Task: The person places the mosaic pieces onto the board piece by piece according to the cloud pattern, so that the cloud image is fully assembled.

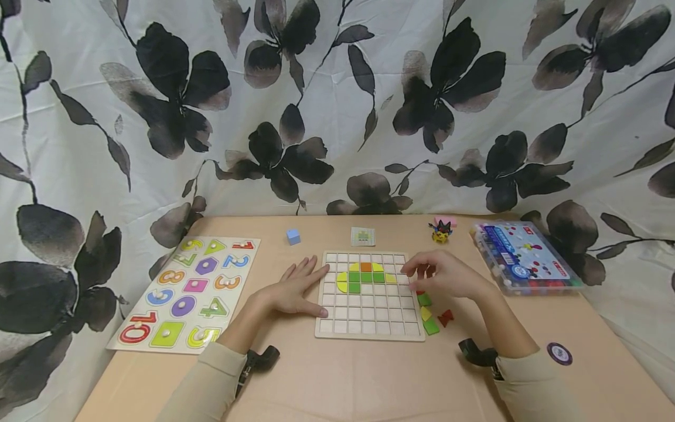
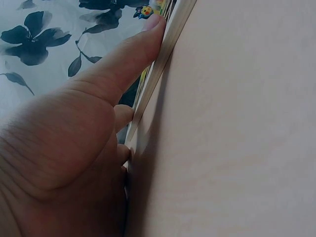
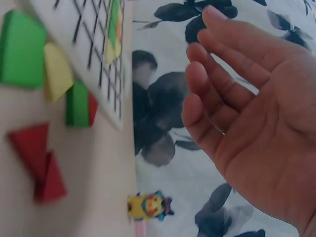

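Observation:
A white gridded board [image 1: 369, 321] lies flat on the table, with green tiles [image 1: 365, 278], yellow rounded tiles [image 1: 343, 282] and an orange tile [image 1: 366, 267] set in its upper cells. My left hand [image 1: 289, 291] rests along its left side, fingers spread and thumb at the edge. Over the upper right edge hovers my right hand [image 1: 447, 274], its fingers loosely bent; the right wrist view shows nothing between them. Below that hand, by the board's right edge, lie loose green pieces [image 1: 432, 326], a yellow piece [image 1: 425, 313] and red triangular pieces [image 1: 446, 317].
Behind the board are a small patterned card [image 1: 363, 237], a blue cube [image 1: 293, 237] and a yellow figurine [image 1: 440, 233]. A number-and-shape board [image 1: 239, 275] lies left. On the right sit a clear plastic box [image 1: 527, 258] and a dark round disc [image 1: 559, 353]. Floral cloth [image 1: 348, 105] hangs behind.

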Available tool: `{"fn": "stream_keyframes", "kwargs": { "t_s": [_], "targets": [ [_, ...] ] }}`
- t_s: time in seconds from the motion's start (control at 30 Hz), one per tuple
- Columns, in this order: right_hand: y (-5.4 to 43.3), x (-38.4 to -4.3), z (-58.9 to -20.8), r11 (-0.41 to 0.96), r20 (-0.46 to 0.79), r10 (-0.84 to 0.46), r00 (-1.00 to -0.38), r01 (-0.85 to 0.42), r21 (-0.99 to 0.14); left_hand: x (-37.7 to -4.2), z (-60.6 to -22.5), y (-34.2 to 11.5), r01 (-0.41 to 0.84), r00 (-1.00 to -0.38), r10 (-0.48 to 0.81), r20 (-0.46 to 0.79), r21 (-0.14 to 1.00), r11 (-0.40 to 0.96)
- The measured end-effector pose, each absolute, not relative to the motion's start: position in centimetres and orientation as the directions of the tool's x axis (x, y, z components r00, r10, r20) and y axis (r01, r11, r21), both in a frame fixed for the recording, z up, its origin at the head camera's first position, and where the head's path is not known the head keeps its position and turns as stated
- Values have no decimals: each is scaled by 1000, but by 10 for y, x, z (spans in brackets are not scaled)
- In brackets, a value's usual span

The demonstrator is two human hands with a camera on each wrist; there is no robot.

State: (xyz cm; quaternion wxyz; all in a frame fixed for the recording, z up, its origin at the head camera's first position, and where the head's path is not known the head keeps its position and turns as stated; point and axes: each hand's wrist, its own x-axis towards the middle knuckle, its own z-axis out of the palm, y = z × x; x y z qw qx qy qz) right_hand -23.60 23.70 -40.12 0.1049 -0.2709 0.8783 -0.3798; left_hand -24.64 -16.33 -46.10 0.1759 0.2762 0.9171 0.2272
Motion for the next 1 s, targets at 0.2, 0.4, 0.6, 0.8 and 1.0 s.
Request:
{"fn": "stream_keyframes", "kwargs": {
  "t_s": [0.2, 0.4, 0.6, 0.8, 1.0],
  "targets": [
    [256, -229, -412, 602, -176, -621, -764, -320, -732, -247, -461, -163, 427, -789, 580, -203, 497, 755],
    [267, -225, -417, 600, -295, -693, -658, -299, -742, -248, -464, -163, 430, -791, 580, -194, 498, 753],
    [265, -224, -420, 577, -326, -742, -586, -311, -755, -248, -464, -163, 430, -792, 578, -195, 494, 756],
    [260, -223, -421, 567, -331, -757, -563, -314, -762, -247, -463, -163, 435, -791, 579, -197, 485, 759],
    [258, -222, -422, 594, -350, -725, -594, -279, -754, -248, -464, -164, 432, -787, 585, -193, 504, 748]
  ]
}}
